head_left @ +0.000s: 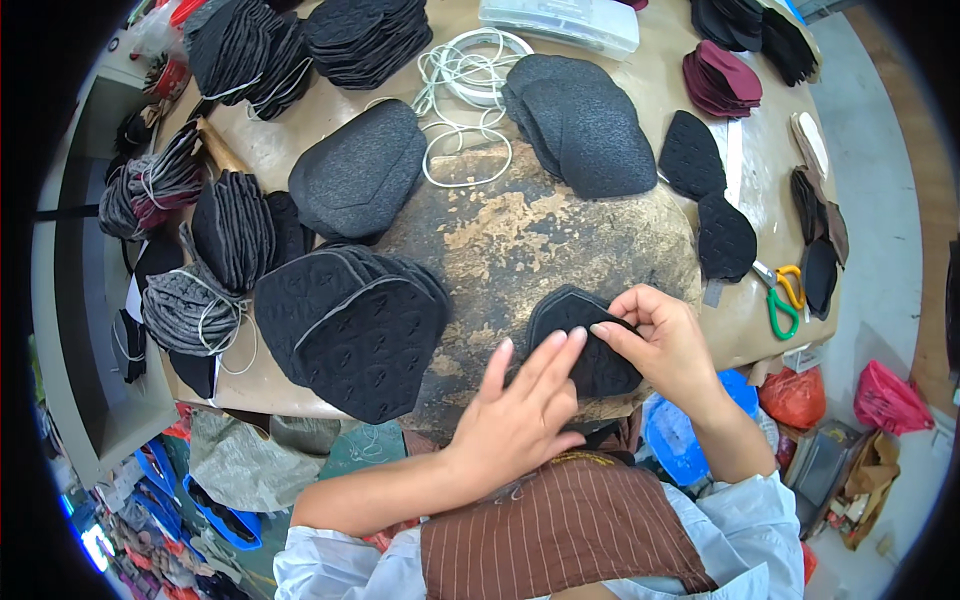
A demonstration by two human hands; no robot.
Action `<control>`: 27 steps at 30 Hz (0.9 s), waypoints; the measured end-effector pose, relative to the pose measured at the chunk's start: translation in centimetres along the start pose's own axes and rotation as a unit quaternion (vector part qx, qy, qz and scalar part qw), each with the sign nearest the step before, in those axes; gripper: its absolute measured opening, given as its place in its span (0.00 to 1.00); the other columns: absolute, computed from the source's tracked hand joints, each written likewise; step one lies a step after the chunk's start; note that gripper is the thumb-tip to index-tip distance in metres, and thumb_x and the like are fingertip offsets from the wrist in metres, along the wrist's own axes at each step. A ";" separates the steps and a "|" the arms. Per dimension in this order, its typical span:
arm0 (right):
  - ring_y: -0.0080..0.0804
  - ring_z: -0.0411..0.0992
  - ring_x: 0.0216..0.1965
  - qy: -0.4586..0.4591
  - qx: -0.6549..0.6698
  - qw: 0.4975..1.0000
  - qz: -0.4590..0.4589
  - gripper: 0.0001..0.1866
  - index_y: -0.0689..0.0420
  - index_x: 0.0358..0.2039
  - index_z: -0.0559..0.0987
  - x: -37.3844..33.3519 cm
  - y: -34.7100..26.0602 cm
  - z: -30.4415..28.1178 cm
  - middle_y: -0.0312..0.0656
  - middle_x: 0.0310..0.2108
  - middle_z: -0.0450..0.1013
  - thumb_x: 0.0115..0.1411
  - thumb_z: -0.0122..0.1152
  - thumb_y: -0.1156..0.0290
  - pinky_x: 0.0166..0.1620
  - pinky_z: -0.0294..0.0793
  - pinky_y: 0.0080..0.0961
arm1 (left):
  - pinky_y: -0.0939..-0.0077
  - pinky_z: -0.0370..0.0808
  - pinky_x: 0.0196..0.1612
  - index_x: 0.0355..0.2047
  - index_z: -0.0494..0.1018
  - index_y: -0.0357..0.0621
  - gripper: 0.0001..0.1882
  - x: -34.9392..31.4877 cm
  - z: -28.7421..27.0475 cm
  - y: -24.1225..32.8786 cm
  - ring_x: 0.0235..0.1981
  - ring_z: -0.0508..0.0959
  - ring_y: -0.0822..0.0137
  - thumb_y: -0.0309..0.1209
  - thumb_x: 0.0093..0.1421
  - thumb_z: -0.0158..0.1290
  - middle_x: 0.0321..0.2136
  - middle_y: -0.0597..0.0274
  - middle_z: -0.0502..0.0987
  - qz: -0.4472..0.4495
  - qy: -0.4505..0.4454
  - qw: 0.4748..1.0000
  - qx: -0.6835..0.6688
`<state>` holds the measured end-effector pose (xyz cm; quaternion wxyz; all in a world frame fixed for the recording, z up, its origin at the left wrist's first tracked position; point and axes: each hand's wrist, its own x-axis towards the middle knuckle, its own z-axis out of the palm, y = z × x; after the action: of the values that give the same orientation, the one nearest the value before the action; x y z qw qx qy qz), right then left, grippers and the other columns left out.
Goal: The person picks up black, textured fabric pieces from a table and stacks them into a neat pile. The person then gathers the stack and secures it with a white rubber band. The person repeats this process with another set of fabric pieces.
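Note:
A small stack of black quilted fabric pieces (602, 372) with a pointed top lies on a worn brown board (490, 235), near its front edge. My left hand (525, 405) rests on the left part of the stack with its fingers stretched out. With thumb and index finger, my right hand (665, 345) pinches the upper right edge of the top piece. To the left, a bigger stack of black quilted pieces (370, 345) spreads like a fan. Grey-black foam-like pieces (358, 165) lie at the board's far left, and more such foam-like pieces (600, 130) at its far right.
A tangled white cord (465, 100) lies at the back beside a clear plastic box (560, 25). Scissors with green and yellow handles (785, 300) lie at the right table edge. Tied bundles of grey fabric pieces (190, 310) stand at the left. Maroon pieces (720, 80) sit far right.

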<state>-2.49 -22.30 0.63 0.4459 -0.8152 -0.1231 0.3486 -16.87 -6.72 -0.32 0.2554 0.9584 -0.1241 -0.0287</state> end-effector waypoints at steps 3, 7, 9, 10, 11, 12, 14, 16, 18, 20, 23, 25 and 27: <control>0.26 0.72 0.21 0.010 -0.154 0.987 -0.041 0.10 0.63 0.28 0.75 -1.2 -1.5 -1.7 0.44 0.22 0.73 0.51 0.68 0.72 0.24 0.68 0.24 | 0.46 0.43 0.63 0.33 0.65 0.44 0.28 1.6 -0.5 -0.1 0.64 0.58 0.56 0.54 0.46 0.60 0.64 0.46 0.56 -0.030 0.001 0.999 -0.030; 0.33 0.75 0.27 0.082 -0.270 0.943 -0.176 0.10 0.60 0.26 0.74 -1.8 -0.7 -1.5 0.43 0.24 0.75 0.49 0.68 0.73 0.29 0.72 0.28 | 0.47 0.47 0.62 0.38 0.67 0.42 0.25 3.4 -0.7 0.2 0.63 0.59 0.52 0.49 0.51 0.59 0.62 0.43 0.58 -0.073 0.056 0.992 -0.086; 0.34 0.75 0.29 0.130 -0.330 0.877 -0.324 0.10 0.58 0.26 0.74 -2.0 -1.3 -2.0 0.42 0.25 0.76 0.47 0.69 0.73 0.33 0.73 0.28 | 0.50 0.48 0.62 0.44 0.67 0.39 0.25 3.6 -1.1 0.1 0.62 0.62 0.50 0.40 0.53 0.60 0.61 0.40 0.59 -0.095 0.157 0.975 -0.127; 0.34 0.76 0.30 0.088 -0.237 0.908 -0.334 0.10 0.57 0.26 0.74 -2.4 -1.1 -2.3 0.41 0.26 0.76 0.47 0.70 0.74 0.34 0.73 0.27 | 0.53 0.58 0.59 0.47 0.67 0.38 0.25 3.1 -2.1 0.4 0.57 0.69 0.50 0.31 0.51 0.63 0.57 0.40 0.65 -0.095 0.221 0.963 -0.122; 0.34 0.76 0.30 0.042 -0.141 0.929 -0.339 0.11 0.57 0.26 0.74 -3.2 -0.4 -2.7 0.40 0.26 0.76 0.46 0.70 0.74 0.34 0.74 0.27 | 0.59 0.65 0.54 0.49 0.66 0.38 0.26 2.2 -2.2 0.4 0.51 0.73 0.53 0.27 0.50 0.63 0.53 0.41 0.68 -0.107 0.223 0.940 -0.233; 0.35 0.76 0.30 -0.002 -0.041 0.940 -0.339 0.11 0.56 0.27 0.74 -4.0 0.2 -2.9 0.39 0.27 0.77 0.46 0.71 0.74 0.35 0.74 0.27 | 0.65 0.72 0.49 0.50 0.66 0.37 0.28 1.2 -2.3 0.5 0.45 0.78 0.55 0.22 0.49 0.63 0.49 0.41 0.72 -0.116 0.220 0.907 -0.341; 0.33 0.76 0.32 0.025 -0.044 0.950 -0.309 0.12 0.57 0.29 0.75 -4.1 0.0 -3.6 0.39 0.28 0.77 0.46 0.71 0.76 0.37 0.74 0.26 | 0.78 0.76 0.39 0.52 0.64 0.38 0.30 -1.2 -3.6 0.4 0.35 0.80 0.66 0.17 0.49 0.62 0.40 0.48 0.77 -0.125 0.265 0.902 -0.317; 0.33 0.76 0.34 0.130 -0.113 0.946 -0.273 0.11 0.59 0.33 0.76 -2.0 0.3 -6.1 0.42 0.31 0.76 0.49 0.68 0.75 0.39 0.74 0.26 | 0.82 0.75 0.39 0.53 0.64 0.38 0.29 -2.2 -5.3 -0.7 0.35 0.77 0.73 0.18 0.51 0.61 0.38 0.54 0.76 -0.152 0.408 0.821 -0.369; 0.38 0.74 0.40 0.234 -0.215 0.923 -0.217 0.15 0.62 0.40 0.76 0.7 1.8 -10.0 0.45 0.38 0.74 0.51 0.65 0.73 0.44 0.72 0.29 | 0.85 0.72 0.41 0.55 0.62 0.38 0.27 -3.9 -7.8 -3.5 0.36 0.75 0.74 0.16 0.55 0.55 0.36 0.60 0.74 -0.254 0.436 0.815 -0.284; 0.45 0.71 0.44 0.248 -0.300 0.895 -0.218 0.22 0.62 0.46 0.73 2.5 3.0 -12.3 0.48 0.42 0.72 0.50 0.66 0.72 0.48 0.69 0.33 | 0.80 0.70 0.48 0.53 0.65 0.38 0.23 -4.4 -8.7 -6.4 0.43 0.74 0.72 0.16 0.57 0.51 0.43 0.55 0.74 -0.293 0.459 0.813 -0.209; 0.49 0.69 0.46 0.237 -0.361 0.882 -0.187 0.27 0.61 0.50 0.71 3.4 4.5 -12.9 0.49 0.43 0.70 0.50 0.67 0.71 0.50 0.67 0.36 | 0.65 0.64 0.57 0.51 0.69 0.40 0.25 -3.2 -8.4 -3.9 0.54 0.69 0.57 0.19 0.51 0.57 0.52 0.48 0.69 -0.245 0.379 0.887 0.103; 0.48 0.70 0.45 0.268 -0.420 0.848 -0.179 0.27 0.61 0.50 0.71 3.4 3.9 -11.4 0.49 0.42 0.71 0.49 0.67 0.71 0.49 0.68 0.36 | 0.58 0.61 0.59 0.52 0.69 0.41 0.28 -3.2 -6.3 -1.1 0.57 0.65 0.49 0.26 0.48 0.62 0.55 0.45 0.65 -0.148 0.280 0.945 0.084; 0.47 0.70 0.44 0.296 -0.463 0.818 -0.169 0.27 0.61 0.50 0.71 3.4 3.3 -10.6 0.48 0.41 0.71 0.48 0.68 0.71 0.48 0.68 0.36 | 0.51 0.58 0.59 0.53 0.69 0.44 0.33 -2.5 -3.1 1.0 0.59 0.61 0.42 0.33 0.45 0.65 0.59 0.40 0.60 -0.092 0.164 0.982 0.002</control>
<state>6.75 -29.25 0.21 0.0830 -0.9558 -0.2679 -0.0886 -19.11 -5.40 2.86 0.2663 0.9581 0.0080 0.1053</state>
